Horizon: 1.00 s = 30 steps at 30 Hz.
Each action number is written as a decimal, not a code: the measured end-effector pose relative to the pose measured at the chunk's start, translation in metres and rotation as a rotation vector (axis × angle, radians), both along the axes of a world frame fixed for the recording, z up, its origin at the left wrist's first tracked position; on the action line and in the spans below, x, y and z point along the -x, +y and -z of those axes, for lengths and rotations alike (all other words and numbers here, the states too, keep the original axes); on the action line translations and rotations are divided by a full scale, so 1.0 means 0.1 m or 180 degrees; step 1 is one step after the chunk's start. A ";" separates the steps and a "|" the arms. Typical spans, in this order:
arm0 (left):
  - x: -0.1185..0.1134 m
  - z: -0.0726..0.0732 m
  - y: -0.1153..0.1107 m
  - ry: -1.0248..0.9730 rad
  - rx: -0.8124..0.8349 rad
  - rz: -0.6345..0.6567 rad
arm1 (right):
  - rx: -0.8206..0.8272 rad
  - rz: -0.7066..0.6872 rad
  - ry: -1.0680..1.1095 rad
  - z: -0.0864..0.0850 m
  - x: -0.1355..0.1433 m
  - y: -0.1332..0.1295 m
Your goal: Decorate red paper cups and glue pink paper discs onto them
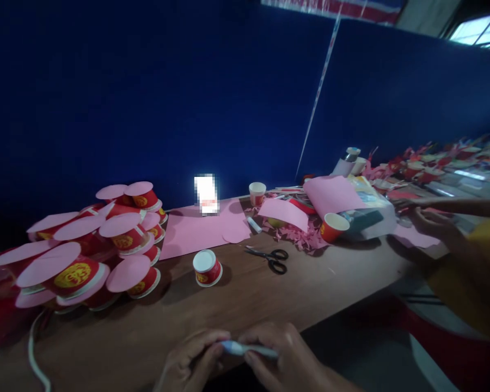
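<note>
Close to the table's near edge, my left hand (196, 359) and my right hand (283, 354) come together on a slim white tube with a pale-blue end (239, 348). My left fingers pinch the blue end, while my right fingers close round the white body. Its exact kind is not clear. Beyond my hands, an upside-down red paper cup (207, 269) with a gold print stands alone. Black-handled scissors (273, 258) lie partly open to its right. Behind the cup is a pink paper sheet (200, 228), with a small white tube (253, 224) beside it.
Stacked upside-down red cups with pink paper discs (124, 231) fill the left side. A white cable (35, 348) runs down at left. At right are pink shreds (300, 234), an upright cup (335, 226), paper sheets and another person's hands (428, 218). A blue wall (167, 109) rises behind.
</note>
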State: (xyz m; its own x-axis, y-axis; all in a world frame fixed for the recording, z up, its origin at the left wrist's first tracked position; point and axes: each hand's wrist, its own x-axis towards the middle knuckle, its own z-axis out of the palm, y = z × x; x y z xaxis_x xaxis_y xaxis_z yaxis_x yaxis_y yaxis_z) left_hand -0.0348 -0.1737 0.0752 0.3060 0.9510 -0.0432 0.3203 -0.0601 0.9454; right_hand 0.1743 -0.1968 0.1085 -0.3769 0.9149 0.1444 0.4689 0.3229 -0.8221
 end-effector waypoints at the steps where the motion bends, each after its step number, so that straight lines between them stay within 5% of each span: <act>1: -0.01 0.04 0.02 0.0079 -0.0081 -0.0061 | 0.0127 -0.0006 -0.0061 0.00 -0.03 0.06; 6: 0.02 0.17 0.05 0.0172 -0.0276 -0.0428 | -0.0296 0.0513 -0.0504 0.17 -0.33 0.54; 11: 0.14 0.26 0.07 0.0494 -0.0479 -0.0561 | -0.0870 0.1277 -0.1850 0.37 -0.65 1.04; 15: 0.22 0.34 0.12 0.0649 -0.0616 -0.0670 | -0.0858 0.1385 -0.2496 0.52 -0.74 1.25; 21: 0.21 0.28 0.24 0.0804 -0.0859 -0.0732 | -0.1069 0.1334 -0.2847 0.68 -0.80 1.35; 30: 0.14 0.31 0.68 0.0704 -0.1172 -0.1024 | -0.1542 0.1067 -0.2353 0.59 -0.82 1.15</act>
State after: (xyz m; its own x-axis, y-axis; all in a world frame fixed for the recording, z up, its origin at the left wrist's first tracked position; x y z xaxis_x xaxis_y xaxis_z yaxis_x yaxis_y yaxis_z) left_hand -0.0489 -0.1059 0.0442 0.0181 0.9597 0.2805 0.5663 -0.2410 0.7882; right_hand 0.2566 -0.0814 0.0490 -0.2533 0.8952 0.3668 0.9478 0.3055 -0.0910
